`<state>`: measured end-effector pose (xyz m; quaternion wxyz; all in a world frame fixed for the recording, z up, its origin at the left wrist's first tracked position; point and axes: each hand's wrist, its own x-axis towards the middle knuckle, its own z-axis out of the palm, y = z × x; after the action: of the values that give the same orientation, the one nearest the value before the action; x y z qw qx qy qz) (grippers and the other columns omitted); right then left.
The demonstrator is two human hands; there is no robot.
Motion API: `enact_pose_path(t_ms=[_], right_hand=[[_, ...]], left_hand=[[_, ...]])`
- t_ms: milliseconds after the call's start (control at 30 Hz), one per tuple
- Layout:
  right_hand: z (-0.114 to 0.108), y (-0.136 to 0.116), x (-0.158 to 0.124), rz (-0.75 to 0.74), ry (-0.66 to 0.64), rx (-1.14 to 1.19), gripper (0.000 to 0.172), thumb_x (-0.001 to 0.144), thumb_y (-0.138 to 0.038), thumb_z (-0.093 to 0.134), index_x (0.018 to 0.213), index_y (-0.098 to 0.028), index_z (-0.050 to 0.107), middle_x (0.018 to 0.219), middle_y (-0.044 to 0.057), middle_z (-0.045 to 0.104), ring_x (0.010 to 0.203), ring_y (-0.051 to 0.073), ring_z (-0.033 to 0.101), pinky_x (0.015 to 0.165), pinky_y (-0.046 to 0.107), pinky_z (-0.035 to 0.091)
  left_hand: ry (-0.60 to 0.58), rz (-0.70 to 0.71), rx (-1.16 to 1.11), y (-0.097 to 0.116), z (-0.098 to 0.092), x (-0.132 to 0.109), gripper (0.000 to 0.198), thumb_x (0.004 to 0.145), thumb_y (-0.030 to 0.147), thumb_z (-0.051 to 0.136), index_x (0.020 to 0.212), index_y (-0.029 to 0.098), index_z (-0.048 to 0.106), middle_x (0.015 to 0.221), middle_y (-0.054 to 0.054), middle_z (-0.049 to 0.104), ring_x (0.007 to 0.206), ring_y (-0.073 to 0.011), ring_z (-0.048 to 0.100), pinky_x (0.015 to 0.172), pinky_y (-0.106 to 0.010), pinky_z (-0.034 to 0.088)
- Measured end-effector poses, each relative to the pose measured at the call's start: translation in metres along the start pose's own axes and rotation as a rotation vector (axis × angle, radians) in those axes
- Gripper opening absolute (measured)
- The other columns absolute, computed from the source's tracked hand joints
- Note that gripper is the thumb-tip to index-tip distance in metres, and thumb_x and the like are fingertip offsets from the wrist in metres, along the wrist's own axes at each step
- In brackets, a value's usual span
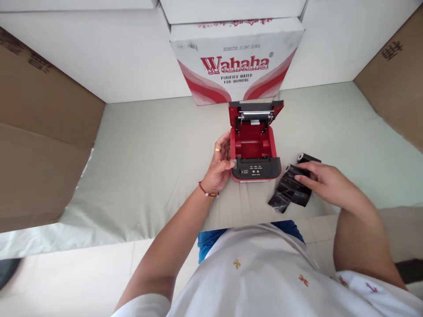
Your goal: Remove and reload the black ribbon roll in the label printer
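Observation:
A small red and black printer stands on the cloth-covered table with its lid raised. Its red inner bay shows no roll inside. My left hand grips the printer's left side, thumb on the front left corner and fingers along the wall. To the right of it, my right hand closes thumb and fingers on a roll of black film, whose loose shiny end trails onto the cloth. Just behind lies a second black roll, partly covered by the first one and my fingers.
Behind the printer stands a white and red water carton against white boxes. Brown cardboard boxes flank the table, one at left and one at right. The pale green tablecloth reaches the front edge near my body.

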<state>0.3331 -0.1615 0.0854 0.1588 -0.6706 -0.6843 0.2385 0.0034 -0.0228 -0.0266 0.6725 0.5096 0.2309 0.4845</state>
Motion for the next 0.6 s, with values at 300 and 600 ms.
enact_pose_path(t_ms=[300, 600], right_hand=[[0.02, 0.047, 0.014, 0.156, 0.269, -0.338, 0.046, 0.102, -0.039, 0.058, 0.134, -0.021, 0.087, 0.128, 0.019, 0.086, 0.097, 0.037, 0.084, 0.086, 0.055, 0.067], [-0.068, 0.003, -0.045, 0.114, 0.058, -0.192, 0.051, 0.105, -0.072, 0.064, 0.129, -0.034, 0.089, 0.119, 0.011, 0.089, 0.069, 0.025, 0.072, 0.064, 0.042, 0.06]], left_hand=[[0.006, -0.017, 0.007, 0.0, -0.003, -0.002, 0.099, 0.076, 0.064, 0.101, 0.162, 0.045, 0.058, 0.189, -0.004, 0.048, 0.178, -0.0353, 0.041, 0.143, -0.055, 0.041], [0.024, -0.015, -0.135, 0.002, 0.005, -0.001, 0.093, 0.074, 0.055, 0.106, 0.156, 0.043, 0.066, 0.182, -0.002, 0.055, 0.177, -0.0352, 0.042, 0.145, -0.052, 0.038]])
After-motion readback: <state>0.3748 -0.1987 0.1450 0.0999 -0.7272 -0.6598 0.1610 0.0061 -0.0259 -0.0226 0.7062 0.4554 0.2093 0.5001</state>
